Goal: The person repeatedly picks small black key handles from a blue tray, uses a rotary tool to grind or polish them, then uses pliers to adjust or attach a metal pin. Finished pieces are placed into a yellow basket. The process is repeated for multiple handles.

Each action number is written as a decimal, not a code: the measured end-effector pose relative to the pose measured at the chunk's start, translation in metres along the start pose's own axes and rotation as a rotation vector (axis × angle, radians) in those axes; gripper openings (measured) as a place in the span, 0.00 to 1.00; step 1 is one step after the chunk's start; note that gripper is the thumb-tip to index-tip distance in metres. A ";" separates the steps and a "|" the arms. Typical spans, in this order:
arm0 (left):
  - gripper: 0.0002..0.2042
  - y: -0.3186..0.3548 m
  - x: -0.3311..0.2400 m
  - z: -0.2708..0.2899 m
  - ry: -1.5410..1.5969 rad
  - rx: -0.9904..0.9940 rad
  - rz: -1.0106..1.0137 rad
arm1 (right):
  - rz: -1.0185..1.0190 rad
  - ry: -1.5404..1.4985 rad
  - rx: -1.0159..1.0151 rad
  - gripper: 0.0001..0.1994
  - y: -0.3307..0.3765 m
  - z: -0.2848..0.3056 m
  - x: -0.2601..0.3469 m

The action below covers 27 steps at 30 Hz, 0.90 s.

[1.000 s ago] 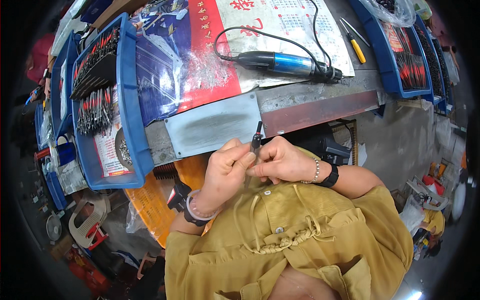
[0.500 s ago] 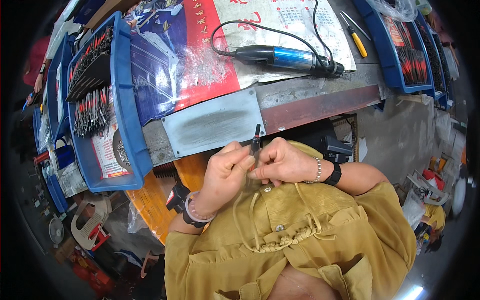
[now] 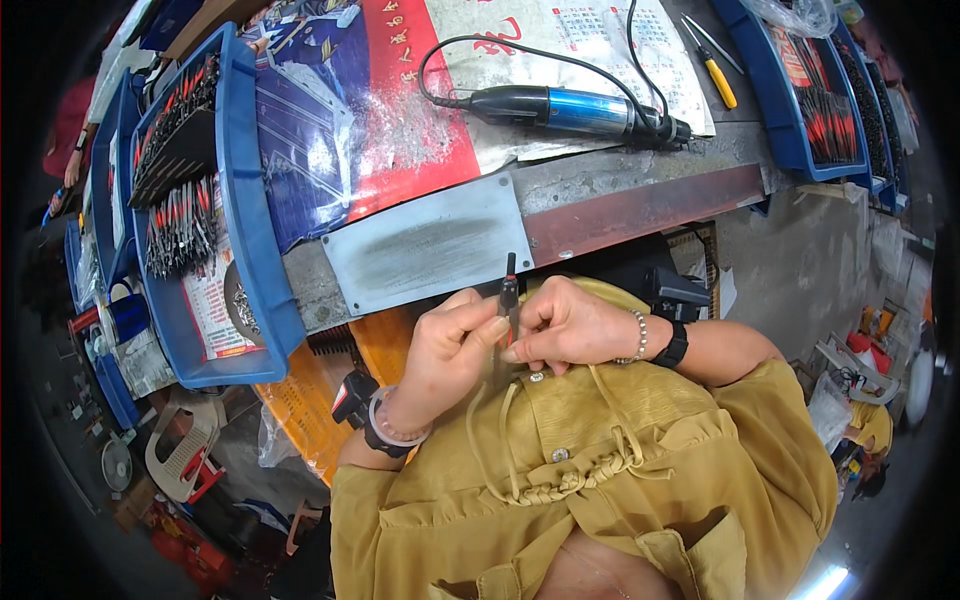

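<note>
In front of my chest I hold a slim black pen-like piece [image 3: 509, 292] upright, its thin dark tip pointing up. My left hand [image 3: 449, 340] is closed, pinching its middle between thumb and bent fingers. My right hand [image 3: 575, 325] is closed too, thumb and fingertips pressed together at the lower part, where a bit of red shows. Both hands nearly touch. The lowest end is hidden among my fingers. Just beyond the hands lies a pale metal plate [image 3: 430, 245] with a dark worn patch, at the bench's near edge.
On the bench lie a corded blue-and-black electric screwdriver [image 3: 570, 110] and a yellow-handled tool [image 3: 718, 82]. A blue bin [image 3: 262, 240] at left holds rows of black-and-red pieces and a dish of small metal parts. Another blue bin [image 3: 783, 110] stands at far right.
The black piece has shifted slightly left and stands a little more upright. Both hands keep almost the same place and grip.
</note>
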<state>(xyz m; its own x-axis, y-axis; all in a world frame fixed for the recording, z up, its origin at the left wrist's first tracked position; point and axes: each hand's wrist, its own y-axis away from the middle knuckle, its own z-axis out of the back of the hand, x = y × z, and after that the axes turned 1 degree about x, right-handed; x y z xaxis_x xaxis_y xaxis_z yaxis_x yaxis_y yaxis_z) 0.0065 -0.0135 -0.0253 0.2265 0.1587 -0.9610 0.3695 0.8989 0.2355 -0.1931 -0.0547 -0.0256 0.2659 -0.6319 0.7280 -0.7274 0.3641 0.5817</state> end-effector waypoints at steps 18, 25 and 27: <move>0.09 0.003 -0.001 0.006 -0.057 -0.036 0.072 | 0.033 -0.162 -0.022 0.15 -0.013 -0.003 -0.006; 0.09 0.005 -0.001 0.006 -0.087 -0.053 -0.008 | 0.011 -0.147 -0.009 0.15 -0.011 -0.007 -0.004; 0.07 0.004 0.001 0.004 -0.058 -0.087 -0.041 | 0.003 -0.146 -0.005 0.15 -0.011 -0.007 -0.004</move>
<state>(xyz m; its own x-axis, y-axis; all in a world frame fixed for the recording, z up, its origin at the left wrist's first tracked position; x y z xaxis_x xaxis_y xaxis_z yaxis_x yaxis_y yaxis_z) 0.0121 -0.0113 -0.0243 0.2654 0.0992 -0.9590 0.3002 0.9367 0.1799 -0.1818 -0.0511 -0.0319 0.1688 -0.7234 0.6695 -0.7248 0.3692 0.5817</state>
